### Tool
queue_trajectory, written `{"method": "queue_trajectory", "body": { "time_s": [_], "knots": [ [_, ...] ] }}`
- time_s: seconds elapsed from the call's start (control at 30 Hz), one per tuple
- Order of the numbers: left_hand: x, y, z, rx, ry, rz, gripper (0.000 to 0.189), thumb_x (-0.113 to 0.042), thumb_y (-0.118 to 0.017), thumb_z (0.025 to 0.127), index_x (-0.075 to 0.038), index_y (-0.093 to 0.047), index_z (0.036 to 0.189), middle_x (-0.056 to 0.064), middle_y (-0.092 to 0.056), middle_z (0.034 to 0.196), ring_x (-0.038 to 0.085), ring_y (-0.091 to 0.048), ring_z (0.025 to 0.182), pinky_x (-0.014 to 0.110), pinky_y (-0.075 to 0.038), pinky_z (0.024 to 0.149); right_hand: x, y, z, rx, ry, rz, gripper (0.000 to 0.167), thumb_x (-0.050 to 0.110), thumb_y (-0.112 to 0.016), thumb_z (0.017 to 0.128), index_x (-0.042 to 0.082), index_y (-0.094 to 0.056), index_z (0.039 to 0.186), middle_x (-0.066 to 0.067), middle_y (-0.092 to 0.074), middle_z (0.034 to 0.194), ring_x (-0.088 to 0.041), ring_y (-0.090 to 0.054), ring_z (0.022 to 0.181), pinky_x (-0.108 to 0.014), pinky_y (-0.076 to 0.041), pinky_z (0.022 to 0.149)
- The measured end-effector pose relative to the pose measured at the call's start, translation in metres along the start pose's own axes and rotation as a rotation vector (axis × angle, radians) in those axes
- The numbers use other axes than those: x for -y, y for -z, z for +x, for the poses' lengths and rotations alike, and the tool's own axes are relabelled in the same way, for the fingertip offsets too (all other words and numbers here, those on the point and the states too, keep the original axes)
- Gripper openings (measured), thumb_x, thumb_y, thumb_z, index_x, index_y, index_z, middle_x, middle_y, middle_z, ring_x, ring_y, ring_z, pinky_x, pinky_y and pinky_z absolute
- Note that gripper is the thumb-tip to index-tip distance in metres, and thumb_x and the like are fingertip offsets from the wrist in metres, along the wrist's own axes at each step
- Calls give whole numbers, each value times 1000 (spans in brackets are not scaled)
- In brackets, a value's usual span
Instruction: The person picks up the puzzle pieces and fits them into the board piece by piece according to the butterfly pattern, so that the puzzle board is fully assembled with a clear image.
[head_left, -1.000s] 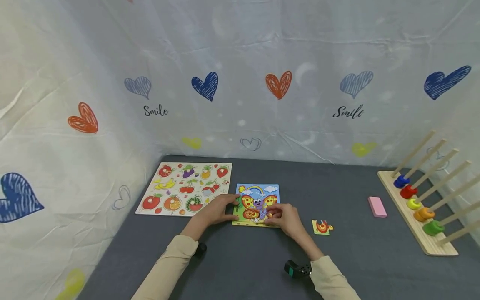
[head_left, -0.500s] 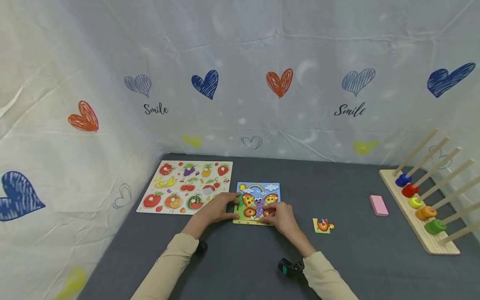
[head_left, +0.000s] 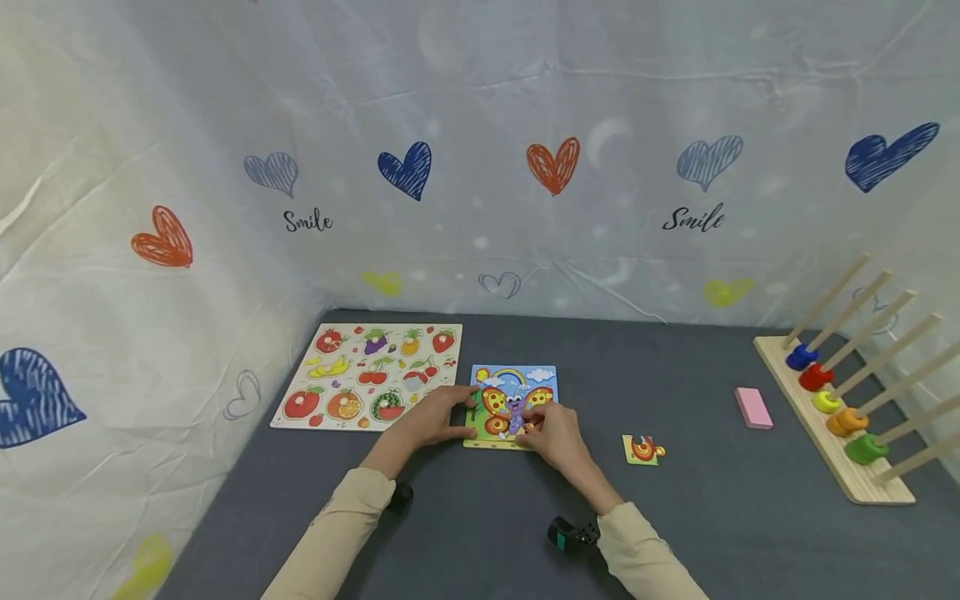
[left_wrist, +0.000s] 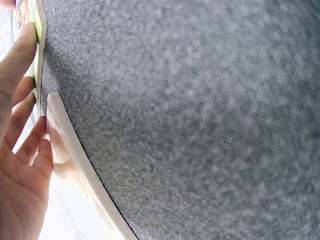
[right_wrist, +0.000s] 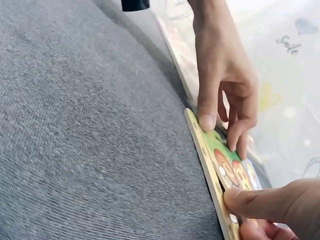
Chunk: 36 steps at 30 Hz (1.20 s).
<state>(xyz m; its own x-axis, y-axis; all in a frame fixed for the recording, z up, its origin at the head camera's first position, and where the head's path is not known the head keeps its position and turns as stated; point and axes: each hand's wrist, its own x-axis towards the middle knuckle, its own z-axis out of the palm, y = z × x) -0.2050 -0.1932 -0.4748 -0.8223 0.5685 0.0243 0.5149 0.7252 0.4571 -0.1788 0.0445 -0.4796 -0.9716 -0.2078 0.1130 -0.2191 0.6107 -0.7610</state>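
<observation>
A butterfly jigsaw puzzle [head_left: 517,379] lies in its tray on the grey table. My left hand [head_left: 431,419] rests at its left edge, thumb [right_wrist: 207,121] and fingertips touching the picture near the corner. With thumb and fingers, my right hand [head_left: 557,435] pinches a puzzle piece [right_wrist: 225,169] at the lower middle of the picture. That piece's near edge stands slightly raised over the yellow rim [right_wrist: 202,155], with a dark gap below. My right fingers hide part of the lower right wing. A loose puzzle piece [head_left: 642,451] with an orange swirl lies to the right.
A fruit puzzle board [head_left: 405,396] lies left of the butterfly puzzle, close behind my left hand. Further right are a pink block [head_left: 753,408] and a wooden peg rack [head_left: 840,442] with coloured rings. A white curtain [head_left: 480,167] with hearts hangs behind the table.
My right hand has moved left along the puzzle's lower edge, from its right corner towards the middle. The left hand stays at the left edge, and the loose piece lies where it was.
</observation>
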Motion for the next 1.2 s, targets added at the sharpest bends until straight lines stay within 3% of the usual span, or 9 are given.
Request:
{"method": "queue_trajectory", "body": {
  "time_s": [0.17, 0.37, 0.57, 0.83, 0.93, 1.1, 1.2],
  "knots": [
    [0, 0, -1, -5, -3, -8, 42, -29, -77, 82, -2, -65, 111, 12, -52, 139, 30, -50, 125, 44, -39, 105, 0, -1, -2, -6, -6, -27, 35, 11, -87, 69, -2, -75, 99, -8, -71, 82, -11, -50, 64, -25, -40, 53],
    [0, -2, -1, -8, -8, -7, 41, -30, -77, 82, -3, -65, 110, 12, -52, 139, 30, -50, 125, 44, -39, 106, -1, 0, -4, 2, -16, -19, 40, 11, -87, 69, -4, -73, 103, -8, -68, 80, -12, -53, 65, -24, -42, 55],
    [1, -2, -1, -8, -4, -6, 41, -30, -77, 82, -3, -65, 111, 11, -52, 139, 30, -50, 126, 43, -38, 106, -2, -1, -4, -70, -10, 97, 32, 1, -84, 70, -3, -73, 100, -10, -71, 85, -14, -64, 68, -25, -55, 60],
    [0, -2, 0, 0, 5, -6, 42, -30, -77, 82, -3, -65, 113, 11, -51, 140, 30, -48, 127, 43, -37, 107, -11, -1, -4, -86, -27, 217, 30, 0, -83, 70, -3, -72, 98, -12, -71, 84, -20, -67, 74, -26, -56, 63],
    [-1, -3, 1, 5, -6, -14, 43, -30, -77, 82, -2, -65, 114, 13, -50, 140, 31, -48, 127, 44, -38, 107, -20, 18, -6, -81, -33, 259, 35, 1, -82, 73, -3, -70, 106, -16, -70, 95, -27, -68, 87, -31, -57, 74],
    [1, -4, 2, 3, -4, -4, 43, -32, -76, 82, -4, -65, 114, 11, -50, 141, 29, -48, 127, 43, -38, 107, -58, 83, -17, 27, 42, 239, 48, -1, -78, 76, -6, -62, 121, -22, -61, 120, -37, -58, 112, -40, -48, 95],
    [5, -4, 1, -3, 4, 2, 44, -32, -77, 82, -4, -66, 114, 10, -51, 141, 29, -48, 127, 42, -38, 106, -88, 120, -26, 126, 101, 229, 53, 2, -78, 77, -8, -57, 125, -26, -56, 126, -24, -56, 118, -34, -45, 99]
  ]
}}
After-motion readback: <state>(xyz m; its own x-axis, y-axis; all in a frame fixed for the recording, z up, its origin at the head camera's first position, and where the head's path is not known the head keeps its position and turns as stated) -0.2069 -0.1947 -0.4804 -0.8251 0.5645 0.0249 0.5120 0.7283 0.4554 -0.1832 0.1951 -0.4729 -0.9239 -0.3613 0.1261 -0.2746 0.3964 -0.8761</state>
